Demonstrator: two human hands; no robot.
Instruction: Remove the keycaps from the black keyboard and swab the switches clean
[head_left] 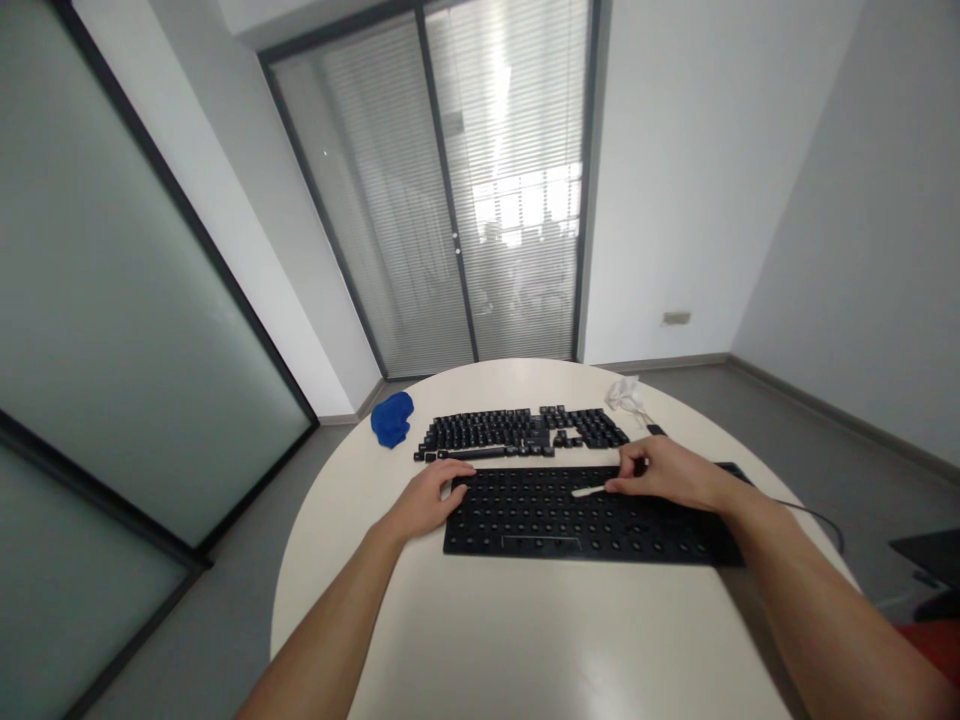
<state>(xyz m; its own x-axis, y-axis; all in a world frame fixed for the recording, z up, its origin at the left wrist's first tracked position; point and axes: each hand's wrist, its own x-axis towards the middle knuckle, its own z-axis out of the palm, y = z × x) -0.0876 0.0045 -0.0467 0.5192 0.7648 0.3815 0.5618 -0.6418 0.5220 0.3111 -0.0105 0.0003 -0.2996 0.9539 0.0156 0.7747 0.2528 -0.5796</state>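
A black keyboard (540, 520) with its keycaps off lies lengthwise on the round table in front of me. My left hand (431, 497) holds the keyboard's upper left corner, thumb on the key field and fingers along the far edge. Pinched in my right hand (656, 470) is a slim white cotton swab (589, 491). Its tip points left and lies over the upper middle of the keyboard, among the bare key switches. My right wrist and forearm cover part of the keyboard's right end. Whether the tip touches a switch, I cannot tell.
Removed black keycaps (480, 430) are laid out in rows beyond the keyboard. A crumpled blue cloth (391, 418) lies at the far left, a white crumpled bundle (624, 393) at the far right. A dark cable (817, 511) runs off the right side of the pale table (570, 640).
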